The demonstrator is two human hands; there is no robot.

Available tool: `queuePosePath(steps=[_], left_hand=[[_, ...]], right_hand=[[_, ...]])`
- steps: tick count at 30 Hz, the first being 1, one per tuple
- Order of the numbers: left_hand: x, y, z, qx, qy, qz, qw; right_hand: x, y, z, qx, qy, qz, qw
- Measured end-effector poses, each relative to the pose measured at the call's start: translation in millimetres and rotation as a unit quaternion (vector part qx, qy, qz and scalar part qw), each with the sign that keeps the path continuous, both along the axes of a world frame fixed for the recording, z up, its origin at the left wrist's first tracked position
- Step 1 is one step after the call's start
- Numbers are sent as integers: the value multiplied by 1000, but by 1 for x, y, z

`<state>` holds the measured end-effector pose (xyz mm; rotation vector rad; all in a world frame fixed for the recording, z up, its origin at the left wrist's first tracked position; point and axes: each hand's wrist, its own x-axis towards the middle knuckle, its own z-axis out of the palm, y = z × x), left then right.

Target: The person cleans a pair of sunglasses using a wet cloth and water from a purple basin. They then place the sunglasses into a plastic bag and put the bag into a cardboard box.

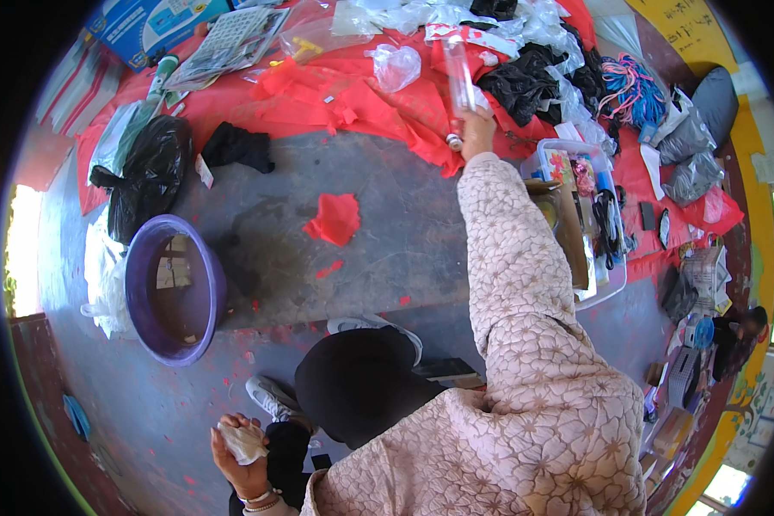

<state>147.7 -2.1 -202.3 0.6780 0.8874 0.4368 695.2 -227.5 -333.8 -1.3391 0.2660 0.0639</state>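
My right hand (478, 133) reaches out to the far side of the raised grey surface (400, 213). It is closed around a clear plastic tube (458, 71), which stands out beyond the fingers and is partly blurred. A small white end piece (453, 142) shows beside the hand. Under and around it lies torn red sheeting (400, 116). Low at the left, my left hand (242, 451) grips a folded whitish cloth (244, 442) near my knee. A torn red scrap (335, 219) lies on the grey surface between the sheeting and me.
A purple basin (219, 284) of murky water stands at left, beside a tied black bag (161, 161). At right sits a clear plastic bin (613, 277) of mixed items. Black bags (522, 84) and blue-pink rope (632, 90) lie at the back. Another person (738, 342) is far right.
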Motion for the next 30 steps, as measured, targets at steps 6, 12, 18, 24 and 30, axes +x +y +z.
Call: queuePosePath(steps=[6, 12, 18, 24, 30], left_hand=[[5, -1, -3, -4, -3, -26, 1000], [7, -5, -1, -3, -6, -65, 998], [10, -9, -1, 0, 3, -40, 999], [12, -12, 1, -2, 10, -39, 999], [6, -11, 0, 9, -4, -64, 998]], right_hand=[[-46, 71, -40, 91, 18, 161, 983], [-45, 70, -27, 67, 23, 154, 986], [4, 40, 5, 39, 2, -97, 995], [-103, 31, -41, 23, 134, 59, 989], [-116, 16, -48, -62, 91, 40, 993]])
